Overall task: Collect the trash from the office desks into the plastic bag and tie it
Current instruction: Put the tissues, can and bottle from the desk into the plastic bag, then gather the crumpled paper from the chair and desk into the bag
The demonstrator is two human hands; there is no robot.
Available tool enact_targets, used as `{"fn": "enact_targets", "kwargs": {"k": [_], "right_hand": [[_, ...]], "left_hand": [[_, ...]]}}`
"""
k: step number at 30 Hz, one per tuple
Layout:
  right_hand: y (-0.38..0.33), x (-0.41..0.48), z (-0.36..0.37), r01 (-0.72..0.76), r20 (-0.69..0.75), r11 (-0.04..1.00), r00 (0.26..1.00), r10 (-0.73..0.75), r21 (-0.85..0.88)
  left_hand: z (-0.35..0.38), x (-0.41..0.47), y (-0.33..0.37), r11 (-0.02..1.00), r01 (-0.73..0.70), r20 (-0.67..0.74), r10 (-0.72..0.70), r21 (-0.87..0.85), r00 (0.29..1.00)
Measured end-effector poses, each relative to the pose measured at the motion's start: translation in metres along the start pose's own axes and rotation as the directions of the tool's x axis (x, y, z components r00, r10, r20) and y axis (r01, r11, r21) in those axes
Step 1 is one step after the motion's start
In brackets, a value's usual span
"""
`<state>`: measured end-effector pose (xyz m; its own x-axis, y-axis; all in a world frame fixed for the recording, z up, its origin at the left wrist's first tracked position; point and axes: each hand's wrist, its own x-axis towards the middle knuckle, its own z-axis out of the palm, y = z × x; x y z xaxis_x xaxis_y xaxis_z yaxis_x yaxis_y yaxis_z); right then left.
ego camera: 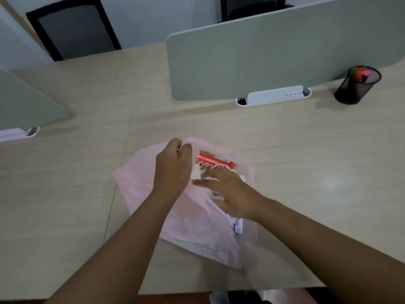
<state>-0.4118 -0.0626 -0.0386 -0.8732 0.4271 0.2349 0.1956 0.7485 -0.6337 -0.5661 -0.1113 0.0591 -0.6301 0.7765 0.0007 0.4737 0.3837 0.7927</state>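
A thin pink plastic bag [192, 227] lies on the wooden desk [306, 172] in front of me. A red soda can [215, 164] lies on its side in the bag's open mouth, with white crumpled paper [197, 173] beside it and more paper [237, 226] showing through the plastic lower down. My left hand [173, 167] pinches the bag's upper rim at the far edge. My right hand [230, 190] rests flat on the bag's opening just below the can, fingers spread and pointing left.
A grey-green divider panel [263, 58] stands behind the bag, in a white clamp [274, 96]. A black mesh pen cup [356, 85] with markers sits at the right. A second divider [26, 104] is at the left. Black chairs [72, 29] stand beyond the desk.
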Motion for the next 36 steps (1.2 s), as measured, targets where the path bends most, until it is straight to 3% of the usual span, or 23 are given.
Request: {"fn": "enact_targets", "kwargs": {"k": [2, 3, 5, 7, 8, 9, 13, 15, 19, 21, 25, 30, 36], "right_hand": [[-0.003, -0.008, 0.001, -0.119, -0.227, 0.99, 0.965, 0.133, 0.076], [-0.002, -0.015, 0.002, -0.206, -0.361, 0.975, 0.906, 0.222, 0.083], [0.009, -0.033, 0.01, -0.476, -0.512, 0.862, 0.704, 0.492, 0.174], [0.023, -0.052, 0.02, -0.709, -0.441, 0.607, 0.444, 0.78, 0.359], [0.029, -0.061, 0.027, -0.764, -0.354, 0.481, 0.347, 0.868, 0.43], [0.031, -0.067, 0.033, -0.794, -0.284, 0.4, 0.295, 0.912, 0.457], [0.03, -0.083, 0.058, -0.852, -0.265, 0.429, 0.358, 0.895, 0.299], [0.028, -0.084, 0.059, -0.848, -0.277, 0.432, 0.354, 0.893, 0.308], [0.02, -0.068, 0.019, -0.695, -0.298, 0.35, 0.201, 0.933, 0.628], [0.013, -0.053, -0.019, -0.628, -0.387, 0.394, 0.156, 0.909, 0.671], [-0.012, -0.023, -0.113, -0.681, -0.617, 0.573, 0.222, 0.755, 0.456], [-0.043, -0.005, -0.223, -0.752, -0.758, 0.648, 0.35, 0.55, 0.122], [-0.056, -0.037, -0.305, -0.808, -0.862, 0.588, 0.272, 0.428, 0.037]], "left_hand": [[-0.005, -0.001, -0.001, 1.0, -0.025, 0.0, 0.025, -0.011, 1.0], [-0.008, -0.002, -0.001, 0.999, -0.037, -0.001, 0.037, -0.016, 0.999], [-0.014, -0.005, -0.004, 0.999, -0.048, 0.0, 0.048, -0.01, 0.999], [-0.019, -0.008, -0.008, 0.999, -0.049, 0.004, 0.049, -0.015, 0.999], [-0.021, -0.009, -0.01, 0.999, -0.048, 0.005, 0.048, -0.021, 0.999], [-0.023, -0.011, -0.012, 0.999, -0.048, 0.008, 0.048, -0.027, 0.999], [-0.028, -0.015, -0.015, 0.998, -0.061, 0.012, 0.062, -0.025, 0.998], [-0.03, -0.014, -0.014, 0.997, -0.072, 0.007, 0.072, -0.011, 0.997], [-0.036, 0.003, -0.006, 0.992, -0.124, -0.038, 0.124, -0.012, 0.992], [-0.041, 0.017, 0.004, 0.989, -0.15, -0.072, 0.148, -0.02, 0.986], [-0.054, 0.049, 0.036, 0.974, -0.219, -0.116, 0.211, -0.056, 0.971], [-0.054, 0.086, 0.084, 0.959, -0.234, -0.141, 0.213, -0.159, 0.967], [-0.022, 0.094, 0.142, 0.951, -0.269, -0.123, 0.251, -0.154, 0.96]]}}
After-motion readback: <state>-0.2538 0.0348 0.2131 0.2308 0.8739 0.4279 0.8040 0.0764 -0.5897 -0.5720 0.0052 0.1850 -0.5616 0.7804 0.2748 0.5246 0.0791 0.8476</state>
